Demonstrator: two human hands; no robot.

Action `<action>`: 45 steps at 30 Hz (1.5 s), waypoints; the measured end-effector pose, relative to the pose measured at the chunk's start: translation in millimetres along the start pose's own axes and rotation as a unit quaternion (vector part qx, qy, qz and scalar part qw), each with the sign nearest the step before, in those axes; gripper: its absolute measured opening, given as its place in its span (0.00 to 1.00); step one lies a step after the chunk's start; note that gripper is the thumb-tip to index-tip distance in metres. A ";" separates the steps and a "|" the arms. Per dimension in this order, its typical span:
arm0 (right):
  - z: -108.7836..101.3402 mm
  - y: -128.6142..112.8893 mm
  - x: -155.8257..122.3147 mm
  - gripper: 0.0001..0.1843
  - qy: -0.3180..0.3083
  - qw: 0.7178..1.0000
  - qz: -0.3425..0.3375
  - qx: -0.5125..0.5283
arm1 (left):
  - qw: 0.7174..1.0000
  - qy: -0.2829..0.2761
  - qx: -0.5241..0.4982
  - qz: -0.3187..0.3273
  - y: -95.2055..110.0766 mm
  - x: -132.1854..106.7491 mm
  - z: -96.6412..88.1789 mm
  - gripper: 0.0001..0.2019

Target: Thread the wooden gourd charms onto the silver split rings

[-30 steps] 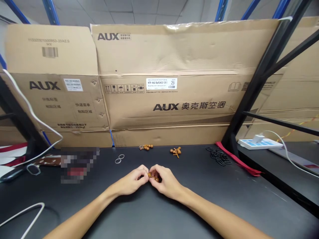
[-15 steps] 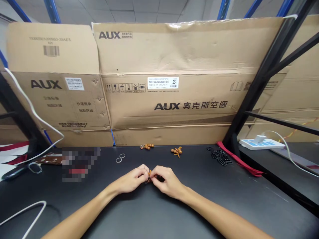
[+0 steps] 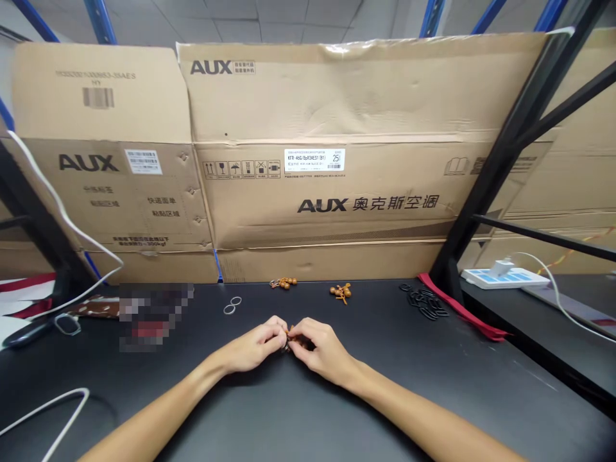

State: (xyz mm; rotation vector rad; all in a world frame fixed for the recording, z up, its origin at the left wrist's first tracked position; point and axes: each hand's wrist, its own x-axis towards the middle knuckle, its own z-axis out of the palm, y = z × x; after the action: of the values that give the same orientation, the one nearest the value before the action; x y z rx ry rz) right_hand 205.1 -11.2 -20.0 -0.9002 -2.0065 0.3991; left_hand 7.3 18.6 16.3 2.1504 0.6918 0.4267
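Bead bunch (image 3: 290, 331): lies right of the rings (image 3: 232, 305), long axis hidden, my left hand (image 3: 260, 346) and right hand (image 3: 322, 350), equally near, clamping it between fingertips.

The left hand (image 3: 256, 347) is at the left side of the small beaded charm (image 3: 290, 330), the right hand (image 3: 323, 351) at its right side. Both pinch it with bent fingers (image 3: 274, 332). The bare forearms (image 3: 166, 405) slant inward toward the beaded charm, with wrists (image 3: 355, 373) almost straight.

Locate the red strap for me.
In the head view, the red strap lies on the table's right side, between the black links and the foot of the black post, farther right than the right hand.
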 end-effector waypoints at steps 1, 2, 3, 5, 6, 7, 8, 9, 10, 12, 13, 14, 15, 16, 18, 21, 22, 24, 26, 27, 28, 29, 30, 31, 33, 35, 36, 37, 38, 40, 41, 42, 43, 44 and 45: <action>-0.3 0.7 0.2 0.06 0.000 1.000 0.007 -0.001 | 1.000 0.002 0.007 0.006 0.3 -0.6 -0.3 0.18; -0.8 1.4 0.4 0.06 0.000 1.000 0.015 0.000 | 1.000 0.005 0.019 0.013 0.8 -1.4 -0.4 0.17; -1.4 2.0 0.8 0.05 -0.001 1.000 0.026 0.002 | 0.999 0.011 0.035 0.020 1.3 -2.3 -0.1 0.16; -2.7 3.7 1.9 0.05 -0.006 0.998 0.054 0.009 | 0.996 0.025 0.073 0.035 2.1 -4.2 1.6 0.14; -3.3 4.8 2.5 0.05 -0.010 0.998 0.067 0.011 | 0.994 0.035 0.093 0.042 2.2 -5.0 2.7 0.12; -3.8 6.1 3.1 0.05 -0.013 0.997 0.078 0.009 | 0.991 0.045 0.115 0.050 2.2 -5.7 3.9 0.11; -4.2 7.5 3.7 0.06 -0.017 0.996 0.086 0.000 | 0.987 0.053 0.140 0.059 1.9 -6.2 5.0 0.09; -4.7 9.0 4.2 0.06 -0.020 0.996 0.090 -0.015 | 0.982 0.059 0.168 0.068 1.5 -6.5 5.8 0.08; -5.1 10.4 4.6 0.06 -0.022 0.995 0.092 -0.036 | 0.975 0.064 0.198 0.076 1.0 -6.8 6.5 0.08; -6.1 12.7 5.1 0.05 -0.028 0.993 0.087 -0.080 | 0.962 0.073 0.248 0.084 -0.1 -7.3 7.2 0.06; -6.6 13.4 5.1 0.04 -0.033 0.991 0.081 -0.097 | 0.958 0.079 0.263 0.080 -0.6 -7.4 7.5 0.05; -7.1 13.8 5.0 0.03 -0.040 0.991 0.075 -0.108 | 0.955 0.088 0.273 0.074 -1.2 -7.5 8.0 0.04; -7.6 13.9 4.8 0.02 -0.046 0.990 0.067 -0.113 | 0.953 0.100 0.278 0.067 -1.7 -7.5 8.7 0.04; -7.9 13.6 4.6 0.02 -0.054 0.991 0.059 -0.112 | 0.951 0.114 0.282 0.061 -2.3 -7.3 9.8 0.06; -8.4 12.4 4.0 0.02 -0.069 0.992 0.039 -0.100 | 0.947 0.136 0.286 0.060 -3.7 -6.5 12.6 0.08; -9.1 9.7 3.4 0.02 -0.082 0.994 0.018 -0.076 | 0.944 0.144 0.288 0.071 -6.4 -4.9 16.7 0.06; -9.3 9.1 3.3 0.02 -0.084 0.994 0.015 -0.070 | 0.945 0.141 0.287 0.072 -7.5 -4.4 17.4 0.05; -9.7 8.9 3.5 0.02 -0.088 0.994 0.014 -0.067 | 0.947 0.135 0.283 0.069 -10.0 -3.7 17.8 0.06; -9.7 10.1 3.8 0.02 -0.090 0.993 0.018 -0.080 | 0.949 0.132 0.276 0.068 -12.3 -3.4 17.0 0.06; -9.5 11.0 4.0 0.02 -0.087 0.991 0.025 -0.095 | 0.951 0.130 0.272 0.070 -13.1 -3.4 16.5 0.06; -9.3 11.9 4.1 0.03 -0.082 0.990 0.034 -0.113 | 0.952 0.128 0.268 0.073 -13.5 -3.5 16.0 0.06; -9.1 12.5 4.2 0.04 -0.074 0.987 0.045 -0.132 | 0.953 0.126 0.264 0.076 -13.4 -3.6 15.7 0.06; -8.9 12.7 4.2 0.04 -0.066 0.985 0.054 -0.148 | 0.954 0.123 0.261 0.079 -13.0 -3.7 15.5 0.06; -8.9 12.4 4.1 0.04 -0.061 0.984 0.059 -0.158 | 0.955 0.122 0.259 0.081 -12.3 -3.9 15.4 0.06; -9.4 10.5 3.8 0.02 -0.061 0.984 0.053 -0.157 | 0.956 0.122 0.256 0.080 -10.8 -4.0 15.5 0.07; -10.2 8.2 3.4 0.06 -0.075 0.985 0.035 -0.149 | 0.956 0.121 0.256 0.074 -9.9 -4.0 15.6 0.07; -10.6 7.4 3.3 0.08 -0.083 0.985 0.026 -0.149 | 0.957 0.120 0.256 0.069 -9.7 -3.9 15.6 0.07; -10.9 7.2 3.2 0.09 -0.090 0.984 0.018 -0.152 | 0.957 0.119 0.257 0.065 -9.6 -3.8 15.5 0.07; -11.1 7.6 3.3 0.08 -0.093 0.983 0.013 -0.156 | 0.957 0.118 0.258 0.061 -9.5 -3.8 15.3 0.07; -11.3 9.7 3.4 0.05 -0.092 0.982 0.007 -0.162 | 0.957 0.119 0.260 0.054 -9.1 -3.8 14.9 0.07; -11.4 11.1 3.5 0.04 -0.089 0.983 0.004 -0.163 | 0.956 0.121 0.261 0.052 -8.8 -3.9 14.7 0.07; -11.4 12.5 3.6 0.05 -0.087 0.983 0.002 -0.163 | 0.956 0.123 0.262 0.049 -8.3 -4.1 14.6 0.07; -11.4 13.8 3.7 0.05 -0.085 0.983 0.000 -0.161 | 0.956 0.125 0.263 0.047 -7.7 -4.3 14.6 0.07; -11.3 14.7 3.6 0.06 -0.084 0.984 -0.003 -0.157 | 0.955 0.128 0.263 0.045 -7.3 -4.5 14.8 0.06; -11.2 15.2 3.5 0.06 -0.084 0.985 -0.007 -0.151 | 0.955 0.132 0.263 0.044 -7.0 -4.7 15.2 0.05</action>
State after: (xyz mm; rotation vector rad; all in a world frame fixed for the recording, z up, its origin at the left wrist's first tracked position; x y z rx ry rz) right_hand 219.9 1.2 -20.4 -1.0666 -2.2667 0.1690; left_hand 9.1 10.1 1.3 2.6622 0.9438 0.6422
